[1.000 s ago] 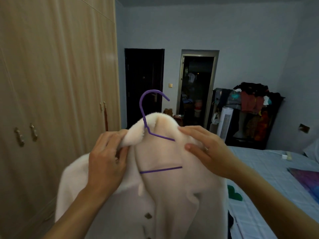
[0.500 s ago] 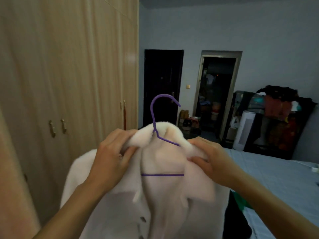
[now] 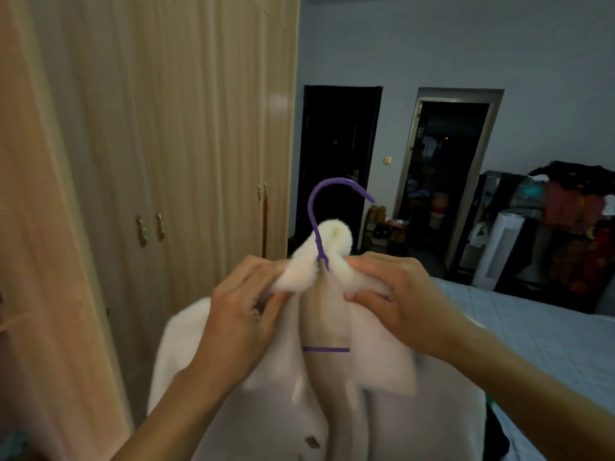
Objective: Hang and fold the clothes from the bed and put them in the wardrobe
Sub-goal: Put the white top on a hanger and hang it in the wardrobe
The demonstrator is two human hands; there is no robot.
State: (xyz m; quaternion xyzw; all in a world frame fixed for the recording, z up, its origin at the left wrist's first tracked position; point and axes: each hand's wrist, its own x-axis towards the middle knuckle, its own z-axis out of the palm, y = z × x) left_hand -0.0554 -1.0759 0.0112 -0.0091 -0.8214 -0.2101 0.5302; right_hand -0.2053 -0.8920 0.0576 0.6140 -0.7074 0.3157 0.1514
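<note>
Tall wooden wardrobe [image 3: 186,134] doors fill the left side, all shut, with small metal handles [image 3: 150,225] on two of them. Blue-grey walls run behind, with a dark shut door [image 3: 336,154] and an open doorway [image 3: 446,174] beside it. Past the doorway it is too dark to make out much. On the far right stands a dark rack [image 3: 565,227] piled with clothes, and its right end is cut off by the picture edge. Just in front of it leans something white, and I cannot tell what it is.

Low on the right lies the bed [image 3: 532,331] with a pale blue cover. Only part of it shows, because an arm and the coat are in front.

Up in the middle a person holds a fluffy cream coat [image 3: 376,410]. It hangs on a purple hanger [image 3: 319,224]. Its hook sticks up above the collar, and a short bit of its bottom bar shows lower down between the coat's front edges. All else of the hanger is hidden inside the coat. The coat's bottom runs off the picture, and its buttons are blurry.

The left hand [image 3: 243,314] is closed, pinching the collar just left of the hook. The right hand [image 3: 396,294] is closed too, pinching the collar just right of the hook. Some fingertips are tucked into the fluff and cannot be seen.
</note>
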